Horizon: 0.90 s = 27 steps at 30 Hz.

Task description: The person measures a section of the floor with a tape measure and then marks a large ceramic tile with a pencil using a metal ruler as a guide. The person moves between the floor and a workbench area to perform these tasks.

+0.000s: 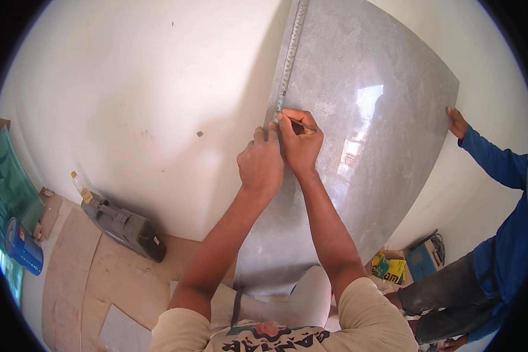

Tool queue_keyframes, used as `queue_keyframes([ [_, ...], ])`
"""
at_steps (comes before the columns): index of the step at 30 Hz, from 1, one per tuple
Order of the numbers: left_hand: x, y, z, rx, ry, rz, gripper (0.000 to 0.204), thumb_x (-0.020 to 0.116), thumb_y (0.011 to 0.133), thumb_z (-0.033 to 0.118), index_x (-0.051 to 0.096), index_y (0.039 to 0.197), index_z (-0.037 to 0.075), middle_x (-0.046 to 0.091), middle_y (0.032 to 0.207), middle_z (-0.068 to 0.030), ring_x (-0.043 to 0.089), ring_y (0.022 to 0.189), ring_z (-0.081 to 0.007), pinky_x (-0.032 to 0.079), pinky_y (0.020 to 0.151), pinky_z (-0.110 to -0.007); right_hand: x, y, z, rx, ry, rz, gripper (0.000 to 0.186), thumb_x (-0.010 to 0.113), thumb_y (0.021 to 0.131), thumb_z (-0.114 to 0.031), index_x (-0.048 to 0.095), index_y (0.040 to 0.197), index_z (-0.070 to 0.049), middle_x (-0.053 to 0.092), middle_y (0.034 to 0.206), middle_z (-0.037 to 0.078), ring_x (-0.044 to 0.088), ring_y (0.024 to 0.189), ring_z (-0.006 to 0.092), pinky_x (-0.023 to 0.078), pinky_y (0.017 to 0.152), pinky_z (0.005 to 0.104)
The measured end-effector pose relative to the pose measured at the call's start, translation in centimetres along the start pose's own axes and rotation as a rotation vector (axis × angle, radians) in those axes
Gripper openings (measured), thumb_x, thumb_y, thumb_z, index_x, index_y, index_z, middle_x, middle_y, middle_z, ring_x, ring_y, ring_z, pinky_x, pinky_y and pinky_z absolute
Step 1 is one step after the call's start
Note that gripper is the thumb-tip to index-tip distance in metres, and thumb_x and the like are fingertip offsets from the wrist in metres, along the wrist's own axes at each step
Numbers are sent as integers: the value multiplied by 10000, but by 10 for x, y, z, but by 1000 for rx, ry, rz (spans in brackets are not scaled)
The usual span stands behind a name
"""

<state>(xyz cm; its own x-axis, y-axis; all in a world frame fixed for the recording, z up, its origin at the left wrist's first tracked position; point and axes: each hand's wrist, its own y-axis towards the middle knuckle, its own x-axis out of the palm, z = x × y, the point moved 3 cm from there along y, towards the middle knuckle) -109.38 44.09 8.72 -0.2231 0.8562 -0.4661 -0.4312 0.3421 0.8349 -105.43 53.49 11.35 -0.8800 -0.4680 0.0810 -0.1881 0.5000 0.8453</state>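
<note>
A large grey marble-look panel (pixel 358 141) stands tilted in front of me against a white wall. A metal measuring tape (pixel 290 58) runs along its left edge. My left hand (pixel 260 158) is at that edge, curled with its fingertips on the lower part of the tape. My right hand (pixel 299 141), just right of it, grips a thin pencil (pixel 308 127), its tip at the tape's markings.
A co-worker in blue (pixel 498 246) steadies the panel's right edge with a hand (pixel 456 122). At the left are a black case (pixel 123 226), a plastic bottle (pixel 81 186), a blue bucket (pixel 23 246) and a green sheet (pixel 12 176). Yellow packages (pixel 388 267) lie at the lower right.
</note>
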Motion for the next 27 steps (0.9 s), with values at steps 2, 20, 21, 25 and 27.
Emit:
queue_keyframes([
  [2,5,-4,0,1,22,44,421,565,839,66,561,1252,-16,605,1016,-153,670,761,-270,551,621,-390,1,-1,0,-2,14,-3,109,705,863,-61,669,932,17,671,818,27,577,727,49,482,659,214],
  [20,2,-8,-1,-42,-29,-31,422,544,865,73,547,1274,-27,596,1126,-209,668,824,-298,549,669,-406,-3,-5,6,-16,-37,-46,95,702,831,-49,694,915,-3,665,937,89,651,855,171,526,774,291],
  [21,2,-8,-1,-44,-19,-35,421,544,866,75,546,1274,-27,597,1109,-200,666,817,-294,549,664,-404,-3,-5,6,-29,-29,-42,93,702,830,-45,695,912,-2,664,938,91,652,855,172,528,775,293],
  [25,0,-7,1,-45,-24,-52,419,549,865,81,543,1271,-24,584,1031,-158,657,779,-280,549,641,-398,-5,-3,-2,-104,-76,-45,80,699,825,-31,701,899,-1,663,945,98,653,865,177,537,785,300],
  [27,0,-7,1,-44,-13,-42,418,552,864,80,542,1269,-23,574,1002,-142,652,764,-274,548,628,-393,-6,-2,-5,-125,-105,-52,75,698,822,-25,703,893,0,665,946,98,656,869,179,541,789,302],
])
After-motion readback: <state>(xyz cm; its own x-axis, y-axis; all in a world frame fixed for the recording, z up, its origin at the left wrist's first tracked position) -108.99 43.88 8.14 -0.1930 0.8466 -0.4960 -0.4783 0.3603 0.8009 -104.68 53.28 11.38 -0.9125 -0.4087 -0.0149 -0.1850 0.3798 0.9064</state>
